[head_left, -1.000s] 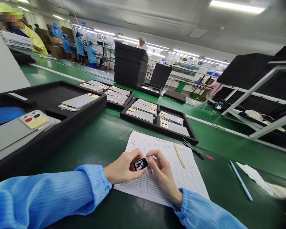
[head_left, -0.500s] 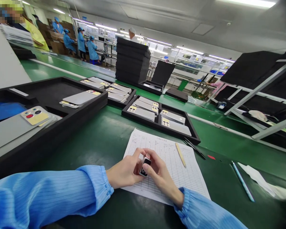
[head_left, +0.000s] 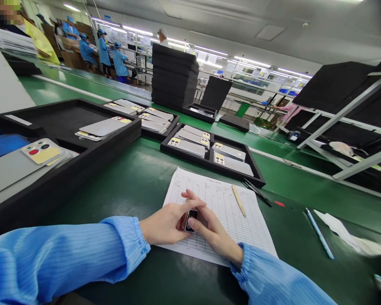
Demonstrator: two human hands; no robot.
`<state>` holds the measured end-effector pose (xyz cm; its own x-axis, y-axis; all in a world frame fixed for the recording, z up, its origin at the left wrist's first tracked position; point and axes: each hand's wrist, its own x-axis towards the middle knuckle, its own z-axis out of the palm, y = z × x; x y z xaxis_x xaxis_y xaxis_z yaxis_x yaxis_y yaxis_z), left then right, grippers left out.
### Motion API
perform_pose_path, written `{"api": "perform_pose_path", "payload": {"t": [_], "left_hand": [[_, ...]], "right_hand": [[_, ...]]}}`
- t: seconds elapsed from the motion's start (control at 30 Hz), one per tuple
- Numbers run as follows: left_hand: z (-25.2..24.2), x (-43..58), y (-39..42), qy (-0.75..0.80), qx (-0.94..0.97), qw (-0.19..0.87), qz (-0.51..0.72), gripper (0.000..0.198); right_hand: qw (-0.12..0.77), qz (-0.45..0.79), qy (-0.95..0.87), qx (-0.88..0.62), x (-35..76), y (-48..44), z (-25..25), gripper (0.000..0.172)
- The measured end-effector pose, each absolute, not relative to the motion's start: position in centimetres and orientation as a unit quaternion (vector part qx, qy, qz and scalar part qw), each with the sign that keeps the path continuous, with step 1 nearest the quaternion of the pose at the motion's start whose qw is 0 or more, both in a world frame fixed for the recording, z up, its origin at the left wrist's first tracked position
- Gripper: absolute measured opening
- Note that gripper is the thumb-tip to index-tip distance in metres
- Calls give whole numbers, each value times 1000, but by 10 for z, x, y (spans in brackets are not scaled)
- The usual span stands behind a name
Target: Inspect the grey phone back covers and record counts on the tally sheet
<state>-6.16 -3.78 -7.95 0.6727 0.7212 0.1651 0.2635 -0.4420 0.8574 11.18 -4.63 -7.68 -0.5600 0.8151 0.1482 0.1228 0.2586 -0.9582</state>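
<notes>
Over the printed form sheet [head_left: 228,228], I hold a small smartwatch body [head_left: 192,217] with a dark screen and silver rim; no strap shows. My left hand [head_left: 163,223] grips it from the left, its fingers curled around that side. My right hand [head_left: 216,233] closes on it from the right, the thumb lying on the screen's lower part. The fingers of both hands meet and cross above the watch, hiding its top and back. A pale yellow pointed stick [head_left: 238,201] lies on the sheet to the right of my hands.
Black trays [head_left: 260,178] of phone-shaped panels stand ahead, and a larger tray [head_left: 114,146] is at left. Black tweezers [head_left: 258,192], a blue pen [head_left: 319,233] and white paper strips [head_left: 339,228] lie right. A black tray stack [head_left: 173,76] rises behind; people work farther off.
My left index finger has stretched across the top toward my right hand, and the right fingers have straightened a little. The watch stays between both hands. The view has shifted slightly.
</notes>
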Motion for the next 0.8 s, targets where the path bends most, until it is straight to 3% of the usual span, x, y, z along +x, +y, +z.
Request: {"api": "perform_pose_path", "payload": {"t": [0.27,0.47,0.8], "left_hand": [[-72,-64,-39,322,802,433,254,66],[-74,-64,-38,302,806,442,253,67],[-73,-65,-37,306,796,459,251,68]], "right_hand": [[362,595,-657,-288,117,-42,-86,69],[377,574,-667,-287,116,-41,-86,54],[371,545,-677,-326,111,-44,-80,46]]}}
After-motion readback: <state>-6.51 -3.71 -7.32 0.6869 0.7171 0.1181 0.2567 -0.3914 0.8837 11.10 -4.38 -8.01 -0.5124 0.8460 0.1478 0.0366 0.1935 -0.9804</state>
